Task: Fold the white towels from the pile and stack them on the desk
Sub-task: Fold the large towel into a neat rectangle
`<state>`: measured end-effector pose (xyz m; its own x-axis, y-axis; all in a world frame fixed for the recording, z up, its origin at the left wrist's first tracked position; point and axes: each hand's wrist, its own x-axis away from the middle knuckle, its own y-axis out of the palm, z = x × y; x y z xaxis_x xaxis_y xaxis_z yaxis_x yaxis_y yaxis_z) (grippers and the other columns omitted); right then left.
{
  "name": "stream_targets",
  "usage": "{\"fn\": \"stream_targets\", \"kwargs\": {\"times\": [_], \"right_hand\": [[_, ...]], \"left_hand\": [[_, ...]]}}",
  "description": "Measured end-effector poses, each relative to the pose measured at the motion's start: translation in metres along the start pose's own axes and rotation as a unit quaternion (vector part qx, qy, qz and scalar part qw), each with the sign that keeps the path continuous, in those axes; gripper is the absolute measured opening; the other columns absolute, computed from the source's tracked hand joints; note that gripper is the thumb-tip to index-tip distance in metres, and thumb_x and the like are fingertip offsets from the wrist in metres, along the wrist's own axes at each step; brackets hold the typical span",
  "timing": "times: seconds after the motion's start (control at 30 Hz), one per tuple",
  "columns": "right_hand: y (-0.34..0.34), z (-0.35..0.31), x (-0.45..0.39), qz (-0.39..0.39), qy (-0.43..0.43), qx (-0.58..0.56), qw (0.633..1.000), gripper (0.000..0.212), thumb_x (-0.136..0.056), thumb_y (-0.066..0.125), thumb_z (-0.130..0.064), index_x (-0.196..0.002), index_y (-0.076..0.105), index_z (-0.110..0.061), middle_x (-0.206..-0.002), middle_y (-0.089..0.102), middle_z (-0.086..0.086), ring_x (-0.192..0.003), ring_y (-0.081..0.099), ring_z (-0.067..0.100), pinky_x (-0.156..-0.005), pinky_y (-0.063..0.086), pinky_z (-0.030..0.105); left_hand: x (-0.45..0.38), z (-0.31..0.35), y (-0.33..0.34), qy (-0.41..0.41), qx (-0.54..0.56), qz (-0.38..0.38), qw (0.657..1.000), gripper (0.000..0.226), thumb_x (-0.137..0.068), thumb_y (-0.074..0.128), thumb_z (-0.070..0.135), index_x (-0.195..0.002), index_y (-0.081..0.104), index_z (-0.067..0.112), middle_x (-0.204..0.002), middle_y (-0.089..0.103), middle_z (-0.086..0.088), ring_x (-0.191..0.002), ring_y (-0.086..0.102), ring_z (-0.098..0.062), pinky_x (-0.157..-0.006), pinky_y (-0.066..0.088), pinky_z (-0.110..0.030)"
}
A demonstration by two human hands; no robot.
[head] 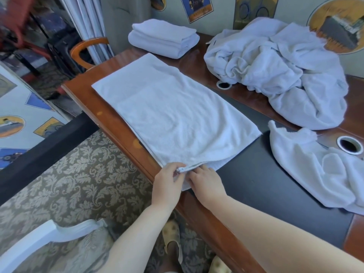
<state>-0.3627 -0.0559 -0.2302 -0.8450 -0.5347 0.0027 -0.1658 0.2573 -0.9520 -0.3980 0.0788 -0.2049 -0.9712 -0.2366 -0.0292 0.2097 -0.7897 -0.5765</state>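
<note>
A white towel [173, 111] lies flat and lengthwise along the wooden desk [110, 123], folded in half. At its near corner my left hand [167, 184] pinches the hem edge, and my right hand [206, 182] grips the same corner right beside it. A stack of folded white towels [163, 37] sits at the desk's far end. The crumpled pile of white towels [275, 64] lies at the back right. Another loose white towel [315, 170] lies at the near right.
The desk has a dark inlay [266, 184] and two round cable holes [349, 144], [223, 84]. A white chair back [45, 235] stands at the lower left over patterned carpet. A wooden chair arm [86, 48] is beyond the desk's far left corner.
</note>
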Motion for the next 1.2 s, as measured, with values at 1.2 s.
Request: {"fn": "stream_targets", "kwargs": {"times": [1.2], "right_hand": [[-0.079,0.194,0.028,0.24,0.518,-0.506,0.647,0.04,-0.094,0.053,-0.007,-0.133,0.05,-0.003,-0.092,0.056,0.002,-0.083,0.056,0.022,-0.069,0.045,0.032]], "left_hand": [[-0.019,0.087,0.096,-0.022,-0.113,-0.532,0.839,0.049,-0.084,0.072,0.045,-0.124,0.06,0.021,-0.107,0.06,0.004,-0.1,0.06,-0.017,-0.083,0.046,-0.025]]}}
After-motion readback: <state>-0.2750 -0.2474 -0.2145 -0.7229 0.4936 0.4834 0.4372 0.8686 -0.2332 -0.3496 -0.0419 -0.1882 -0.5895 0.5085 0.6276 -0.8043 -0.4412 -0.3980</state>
